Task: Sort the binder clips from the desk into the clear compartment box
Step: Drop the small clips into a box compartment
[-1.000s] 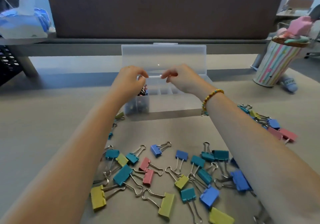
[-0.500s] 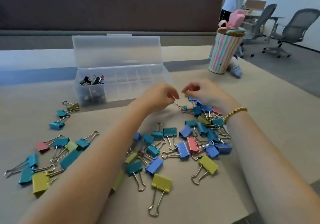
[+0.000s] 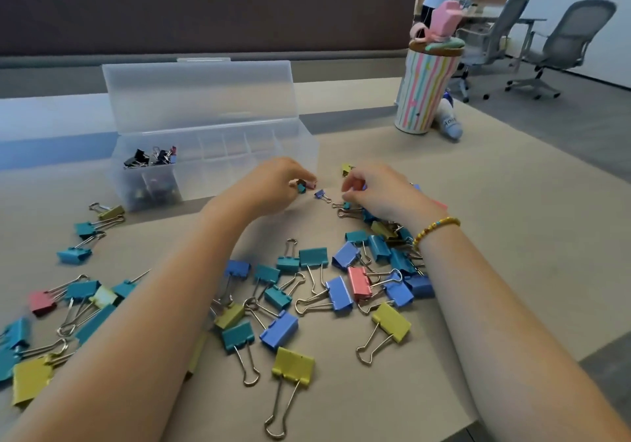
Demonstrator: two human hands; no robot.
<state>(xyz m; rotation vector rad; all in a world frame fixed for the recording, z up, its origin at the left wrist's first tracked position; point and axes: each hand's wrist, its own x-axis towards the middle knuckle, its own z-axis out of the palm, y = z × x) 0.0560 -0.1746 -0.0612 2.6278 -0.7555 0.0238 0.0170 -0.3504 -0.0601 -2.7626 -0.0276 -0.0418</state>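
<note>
The clear compartment box (image 3: 239, 154) stands open at the back left of the desk, with small dark clips (image 3: 150, 159) in its leftmost compartment. Large binder clips (image 3: 307, 291) in blue, teal, yellow and pink lie scattered across the desk. My left hand (image 3: 269, 187) pinches a few small clips (image 3: 302, 185) just right of the box's front corner. My right hand (image 3: 379, 192) is curled over the pile's far end and pinches a small clip between its fingertips. A small blue clip (image 3: 321, 194) lies on the desk between my hands, and a small yellow one (image 3: 346, 169) sits behind.
A striped cup (image 3: 425, 96) with a pink topper stands at the back right, a small bottle (image 3: 449, 122) lying beside it. A dark partition runs along the back. Office chairs (image 3: 563, 45) and a standing person are beyond the desk's right edge.
Both hands have left the box and come down to the clips right of it. My left hand has since gathered small clips in its fingertips. The view has swung right.
</note>
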